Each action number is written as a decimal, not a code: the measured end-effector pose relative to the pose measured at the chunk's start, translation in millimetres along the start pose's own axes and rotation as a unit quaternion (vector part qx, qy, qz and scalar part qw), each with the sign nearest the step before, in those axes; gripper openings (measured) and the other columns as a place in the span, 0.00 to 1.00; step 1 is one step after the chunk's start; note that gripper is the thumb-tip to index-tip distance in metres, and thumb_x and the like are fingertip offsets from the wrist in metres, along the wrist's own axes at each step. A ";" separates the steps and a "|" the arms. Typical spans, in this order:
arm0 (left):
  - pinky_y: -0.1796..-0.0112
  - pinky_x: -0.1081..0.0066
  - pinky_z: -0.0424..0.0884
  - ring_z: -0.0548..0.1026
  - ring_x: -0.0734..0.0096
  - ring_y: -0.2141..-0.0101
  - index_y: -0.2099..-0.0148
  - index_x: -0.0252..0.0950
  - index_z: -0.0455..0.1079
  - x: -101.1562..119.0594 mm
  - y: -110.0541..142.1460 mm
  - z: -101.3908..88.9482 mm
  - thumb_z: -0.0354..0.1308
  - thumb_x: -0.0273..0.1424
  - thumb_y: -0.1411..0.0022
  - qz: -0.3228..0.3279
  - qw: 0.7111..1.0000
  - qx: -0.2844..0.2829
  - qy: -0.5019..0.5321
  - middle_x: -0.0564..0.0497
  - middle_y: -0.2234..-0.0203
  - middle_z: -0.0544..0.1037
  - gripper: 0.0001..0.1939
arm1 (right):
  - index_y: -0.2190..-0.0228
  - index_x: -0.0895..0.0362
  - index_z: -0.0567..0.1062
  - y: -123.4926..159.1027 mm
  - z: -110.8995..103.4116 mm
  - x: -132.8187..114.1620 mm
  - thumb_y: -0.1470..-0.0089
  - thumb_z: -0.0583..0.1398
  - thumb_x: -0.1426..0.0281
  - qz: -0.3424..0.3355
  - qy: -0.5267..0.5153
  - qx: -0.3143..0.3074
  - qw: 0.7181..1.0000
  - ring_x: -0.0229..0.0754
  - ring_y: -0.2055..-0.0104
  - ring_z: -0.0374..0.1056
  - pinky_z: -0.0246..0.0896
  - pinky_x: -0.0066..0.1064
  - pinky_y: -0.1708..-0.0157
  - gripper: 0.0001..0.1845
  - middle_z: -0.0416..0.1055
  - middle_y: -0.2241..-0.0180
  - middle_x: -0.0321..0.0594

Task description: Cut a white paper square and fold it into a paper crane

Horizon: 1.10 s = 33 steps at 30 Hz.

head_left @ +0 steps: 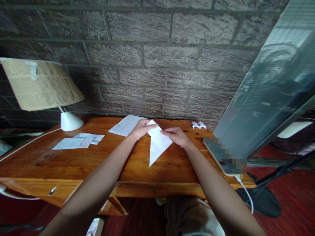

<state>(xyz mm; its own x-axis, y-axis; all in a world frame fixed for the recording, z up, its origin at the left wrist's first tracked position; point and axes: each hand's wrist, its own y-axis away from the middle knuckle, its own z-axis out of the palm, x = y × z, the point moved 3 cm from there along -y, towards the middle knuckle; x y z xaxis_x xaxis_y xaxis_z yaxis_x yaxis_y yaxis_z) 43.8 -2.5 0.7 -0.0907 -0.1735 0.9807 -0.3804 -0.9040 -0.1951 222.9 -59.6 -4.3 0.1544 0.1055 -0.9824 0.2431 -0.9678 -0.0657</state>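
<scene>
A folded sheet of white paper (158, 144) is held above the wooden desk, its long point hanging down toward me. My left hand (142, 128) pinches its upper left corner, thumb on top. With thumb and fingers, my right hand (176, 135) grips the paper's right edge. Faint print shows on the paper's surface. Just behind my left hand lies a stack of white sheets (126, 125). Two small folded paper shapes (199, 125) stand near the desk's back right corner.
On the left of the wooden desk (98, 164) stands a lamp (71, 121) with a newsprint-like shade. Folded papers (76, 142), one with a red stamp, lie before it. A tablet-like device (219, 154) with a white cable rests at the right edge. A brick wall (157, 59) rises behind.
</scene>
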 end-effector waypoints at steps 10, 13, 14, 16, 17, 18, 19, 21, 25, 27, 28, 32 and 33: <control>0.72 0.72 0.64 0.72 0.72 0.77 0.70 0.33 0.77 -1.3 -5.2 -7.3 0.69 0.46 0.56 0.020 0.998 0.048 0.035 0.51 0.77 0.78 0.20 | 0.67 0.61 0.82 0.5 0.6 -1.2 0.62 0.71 0.59 0.014 -0.042 -0.012 0.999 0.40 0.69 0.73 0.66 0.32 0.62 0.22 0.80 0.67 0.42; 0.72 0.72 0.65 0.72 0.71 0.76 0.70 0.33 0.77 -3.0 -8.2 -8.5 0.69 0.47 0.57 0.017 0.995 0.078 0.068 0.51 0.78 0.78 0.21 | 0.67 0.61 0.82 -0.2 0.6 -2.9 0.63 0.71 0.59 0.015 -0.051 -0.005 0.999 0.39 0.70 0.72 0.66 0.31 0.64 0.22 0.80 0.69 0.42; 0.72 0.72 0.65 0.73 0.71 0.76 0.70 0.33 0.77 -3.6 -8.8 -9.1 0.70 0.47 0.58 0.011 0.993 0.090 0.078 0.50 0.78 0.78 0.22 | 0.67 0.62 0.82 -0.3 0.5 -3.1 0.63 0.71 0.59 0.016 -0.050 -0.002 0.999 0.39 0.71 0.72 0.66 0.30 0.66 0.22 0.80 0.69 0.42; 0.71 0.71 0.66 0.73 0.69 0.76 0.70 0.32 0.77 -4.7 -9.6 -10.3 0.71 0.46 0.60 -0.004 0.990 0.105 0.094 0.49 0.79 0.78 0.22 | 0.67 0.62 0.82 -0.3 0.4 -3.1 0.63 0.71 0.59 0.021 -0.045 0.002 0.999 0.38 0.71 0.72 0.66 0.28 0.69 0.22 0.80 0.70 0.42; 0.71 0.71 0.67 0.74 0.69 0.75 0.70 0.31 0.77 -5.0 -9.7 -11.0 0.71 0.45 0.60 -0.012 0.989 0.107 0.102 0.49 0.78 0.78 0.22 | 0.67 0.62 0.82 -0.2 0.3 -2.9 0.63 0.71 0.59 0.023 -0.046 0.003 0.999 0.38 0.71 0.72 0.66 0.27 0.70 0.23 0.79 0.71 0.42; 0.71 0.71 0.67 0.74 0.69 0.75 0.69 0.31 0.77 -5.3 -9.6 -11.9 0.71 0.45 0.61 -0.021 0.988 0.107 0.108 0.48 0.78 0.78 0.22 | 0.67 0.62 0.81 -0.1 0.2 -2.5 0.63 0.71 0.59 0.024 -0.049 0.005 0.998 0.38 0.71 0.72 0.66 0.27 0.71 0.22 0.79 0.71 0.42; 0.70 0.70 0.68 0.74 0.69 0.75 0.69 0.31 0.77 -5.4 -9.4 -12.9 0.72 0.45 0.61 -0.028 0.987 0.108 0.114 0.48 0.77 0.79 0.23 | 0.67 0.61 0.81 -0.1 -0.1 -2.1 0.63 0.71 0.58 0.024 -0.055 0.007 0.998 0.38 0.71 0.73 0.67 0.27 0.70 0.22 0.79 0.71 0.42; 0.68 0.70 0.69 0.75 0.69 0.73 0.67 0.31 0.76 -5.5 -8.4 -15.0 0.71 0.45 0.60 -0.042 0.986 0.109 0.123 0.48 0.75 0.79 0.23 | 0.69 0.61 0.81 -0.6 -1.5 -1.0 0.62 0.71 0.58 0.024 -0.065 0.020 0.997 0.38 0.71 0.73 0.68 0.27 0.70 0.21 0.79 0.72 0.41; 0.61 0.68 0.72 0.78 0.68 0.68 0.61 0.34 0.76 -8.7 -5.3 -10.6 0.73 0.43 0.59 -0.085 0.988 0.060 0.114 0.46 0.69 0.81 0.25 | 0.69 0.60 0.81 -2.9 -8.1 0.3 0.60 0.71 0.60 0.007 -0.073 0.081 0.994 0.36 0.71 0.72 0.69 0.26 0.70 0.17 0.79 0.71 0.39; 0.59 0.67 0.72 0.79 0.68 0.67 0.60 0.34 0.75 -12.0 -3.8 -4.5 0.74 0.39 0.62 -0.104 0.987 0.039 0.112 0.46 0.68 0.82 0.26 | 0.67 0.59 0.81 -3.6 -11.3 -0.2 0.57 0.70 0.61 -0.006 -0.086 0.114 0.990 0.37 0.69 0.73 0.70 0.26 0.68 0.16 0.79 0.68 0.39; 0.58 0.67 0.72 0.79 0.67 0.67 0.60 0.34 0.76 -13.6 -3.3 -1.8 0.75 0.38 0.63 -0.107 0.987 0.040 0.114 0.45 0.68 0.82 0.26 | 0.66 0.58 0.80 -3.8 -12.2 -0.7 0.55 0.69 0.61 -0.010 -0.093 0.122 0.988 0.37 0.68 0.74 0.71 0.27 0.66 0.16 0.79 0.67 0.40; 0.61 0.67 0.73 0.79 0.67 0.68 0.65 0.33 0.76 -16.2 -3.8 1.3 0.76 0.37 0.65 -0.077 0.987 0.088 0.109 0.46 0.69 0.81 0.23 | 0.67 0.60 0.78 -4.0 -11.6 -1.5 0.45 0.62 0.57 0.012 -0.105 0.111 0.988 0.40 0.68 0.75 0.74 0.31 0.63 0.18 0.79 0.67 0.45; 0.62 0.68 0.73 0.79 0.67 0.68 0.66 0.33 0.76 -15.9 -4.3 0.5 0.75 0.38 0.65 -0.066 0.988 0.091 0.102 0.46 0.69 0.81 0.23 | 0.67 0.60 0.78 -4.0 -11.6 -1.4 0.43 0.61 0.56 0.021 -0.108 0.109 0.988 0.40 0.68 0.76 0.74 0.32 0.63 0.18 0.79 0.67 0.46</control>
<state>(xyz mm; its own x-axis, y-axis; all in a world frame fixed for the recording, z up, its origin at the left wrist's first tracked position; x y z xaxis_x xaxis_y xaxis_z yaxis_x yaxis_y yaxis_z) 47.4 4.0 -14.0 -0.2425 0.0173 0.9700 -0.2308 -0.9722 -0.0403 232.8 -53.2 -0.6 -0.0540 0.0362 -0.9979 0.0243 -0.9990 -0.0376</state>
